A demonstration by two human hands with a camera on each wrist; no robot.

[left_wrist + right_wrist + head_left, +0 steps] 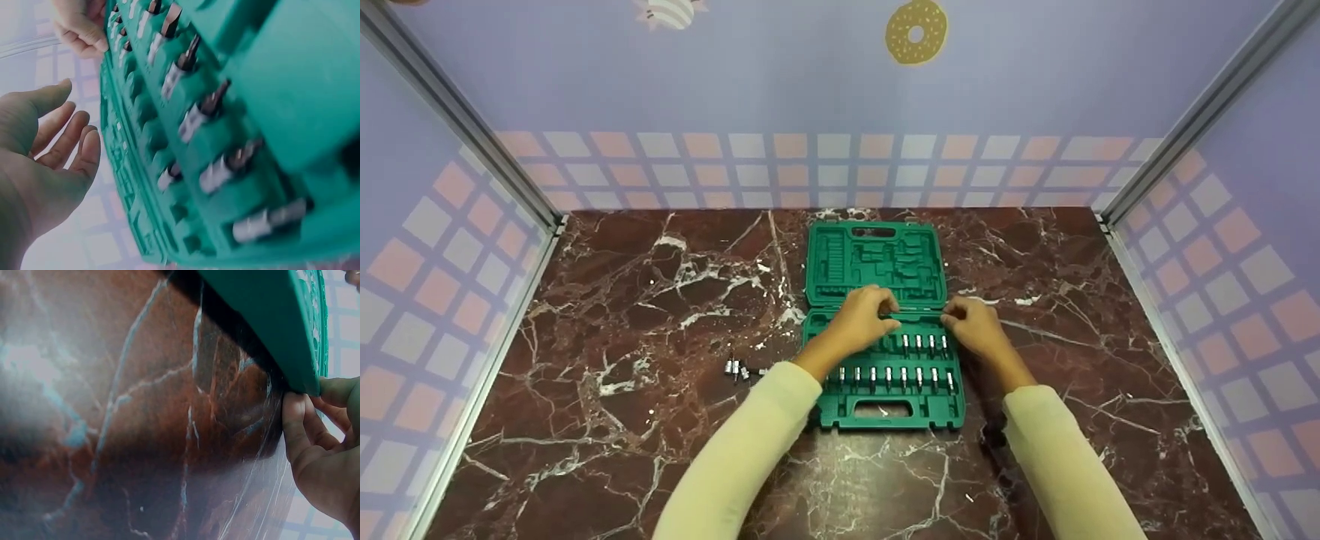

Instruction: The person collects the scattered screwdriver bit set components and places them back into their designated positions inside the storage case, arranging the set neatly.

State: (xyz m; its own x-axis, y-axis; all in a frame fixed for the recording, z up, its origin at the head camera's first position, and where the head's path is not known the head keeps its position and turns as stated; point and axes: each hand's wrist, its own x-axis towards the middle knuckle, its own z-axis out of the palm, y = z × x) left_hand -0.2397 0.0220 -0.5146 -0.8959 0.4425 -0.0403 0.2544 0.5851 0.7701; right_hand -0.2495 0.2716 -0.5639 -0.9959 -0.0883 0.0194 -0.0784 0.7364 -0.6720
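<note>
A green plastic bit-set case lies unfolded on the table, its lid tipped back behind it. Socket bits stand in a front row, with a partial second row behind; the left wrist view shows their silver bodies and dark tips. My left hand hovers over the case's left middle, fingers loosely curved and holding nothing. At the right edge, near the hinge, my right hand pinches the case; the right wrist view shows thumb and fingers on its corner.
Several loose socket bits lie left of the case, partly beside my left sleeve. The brown marble-patterned table is bounded by patterned panels at the back and both sides.
</note>
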